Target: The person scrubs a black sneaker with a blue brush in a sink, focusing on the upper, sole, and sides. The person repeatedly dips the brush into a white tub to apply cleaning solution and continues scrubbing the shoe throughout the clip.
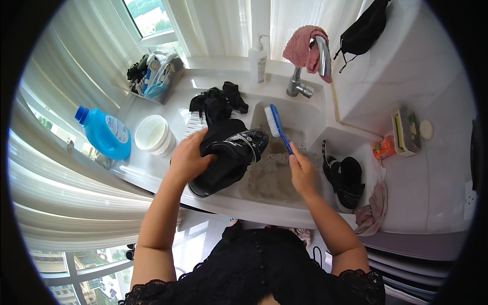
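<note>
My left hand [190, 158] grips a black shoe [223, 165] at its heel end, over the left edge of the sink. A pale strap crosses the shoe's front, and its toe points toward the basin. In my right hand [303, 173] is a blue scrubbing brush [277, 127], held by the handle with its white bristles turned toward the shoe. The bristles stand apart from the shoe, above the basin. Murky, foamy water lies in the white sink [274, 195]. Another black shoe [345, 180] rests on the ledge to the right.
Black cloth items [218, 101] lie behind the held shoe. At left stand a blue detergent bottle [105, 133], a white tub [153, 135] and a filled clear bin [152, 76]. A pump bottle [258, 61] and a tap [300, 87] draped with a pink cloth [304, 47] stand behind.
</note>
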Action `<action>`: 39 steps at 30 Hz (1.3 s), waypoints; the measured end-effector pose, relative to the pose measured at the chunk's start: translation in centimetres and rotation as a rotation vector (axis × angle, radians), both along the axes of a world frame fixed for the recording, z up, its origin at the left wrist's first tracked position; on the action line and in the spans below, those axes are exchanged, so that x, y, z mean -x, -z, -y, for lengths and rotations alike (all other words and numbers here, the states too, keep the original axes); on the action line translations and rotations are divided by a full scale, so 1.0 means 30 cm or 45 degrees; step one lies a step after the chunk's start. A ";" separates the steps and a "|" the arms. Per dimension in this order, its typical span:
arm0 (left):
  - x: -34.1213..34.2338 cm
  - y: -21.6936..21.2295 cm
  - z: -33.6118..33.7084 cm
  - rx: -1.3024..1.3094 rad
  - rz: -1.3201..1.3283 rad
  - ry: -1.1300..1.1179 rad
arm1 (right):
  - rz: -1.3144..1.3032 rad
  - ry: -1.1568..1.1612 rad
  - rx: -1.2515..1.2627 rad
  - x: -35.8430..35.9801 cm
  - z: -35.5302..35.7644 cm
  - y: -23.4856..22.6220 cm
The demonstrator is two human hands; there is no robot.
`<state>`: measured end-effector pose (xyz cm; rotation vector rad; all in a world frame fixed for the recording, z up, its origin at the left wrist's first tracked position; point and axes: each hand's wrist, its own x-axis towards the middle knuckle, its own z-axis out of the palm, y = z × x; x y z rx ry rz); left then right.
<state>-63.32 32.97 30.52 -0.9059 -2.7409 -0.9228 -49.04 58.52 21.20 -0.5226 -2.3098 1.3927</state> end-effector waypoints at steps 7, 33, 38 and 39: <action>-0.300 0.104 -0.105 0.453 -0.572 0.012 | 0.087 -0.225 -0.563 -0.145 0.041 -0.023; -0.190 0.182 -0.072 0.430 -0.026 0.121 | 0.095 0.405 -0.332 0.040 0.332 -0.011; -0.180 0.185 -0.060 0.426 0.020 0.067 | 0.012 0.459 0.121 -0.124 0.519 0.070; -0.176 0.190 -0.059 0.427 0.004 0.101 | -0.041 0.434 0.142 -0.164 0.551 0.097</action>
